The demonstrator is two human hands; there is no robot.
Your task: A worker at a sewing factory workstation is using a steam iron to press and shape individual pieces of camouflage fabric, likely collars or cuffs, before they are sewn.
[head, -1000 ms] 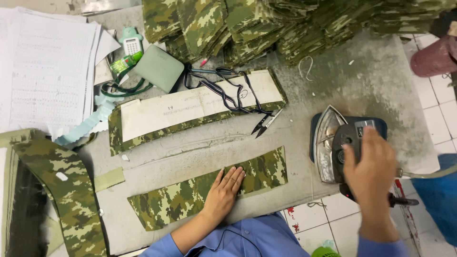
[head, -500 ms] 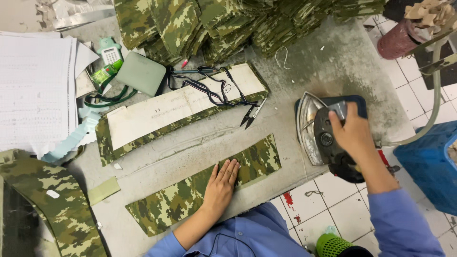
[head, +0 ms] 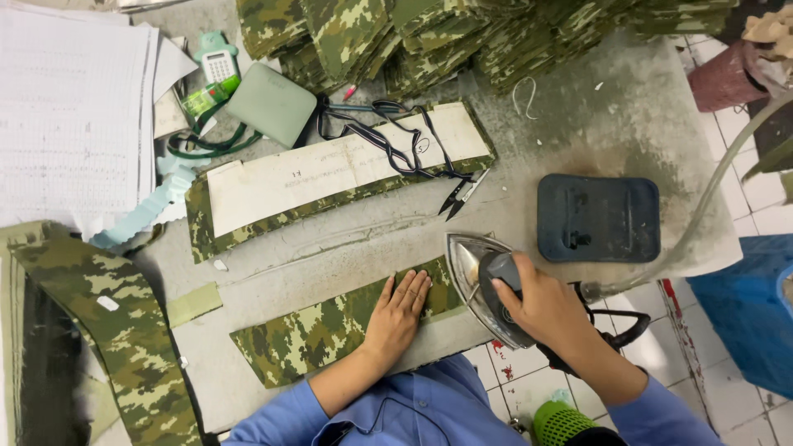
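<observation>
A grey, stained worktable (head: 578,132) is seen from above, with white floor tiles (head: 768,198) beyond its edge. A camouflage fabric strip (head: 322,330) is laid flat near the table's front edge and is pressed down by the left hand (head: 396,310), open with fingers spread. Just beside that strip's end, an iron (head: 483,285) is gripped by its handle in the closed right hand (head: 541,306); its soleplate seems tilted, though this is hard to judge. Beyond the iron, a dark blue rest pad (head: 599,219) lies on the table. Behind the strip, a paper pattern (head: 330,169) is laid over more camouflage cloth, with small snips (head: 462,194) beside it. Folded camouflage pieces (head: 462,33) are stacked along the far edge.
</observation>
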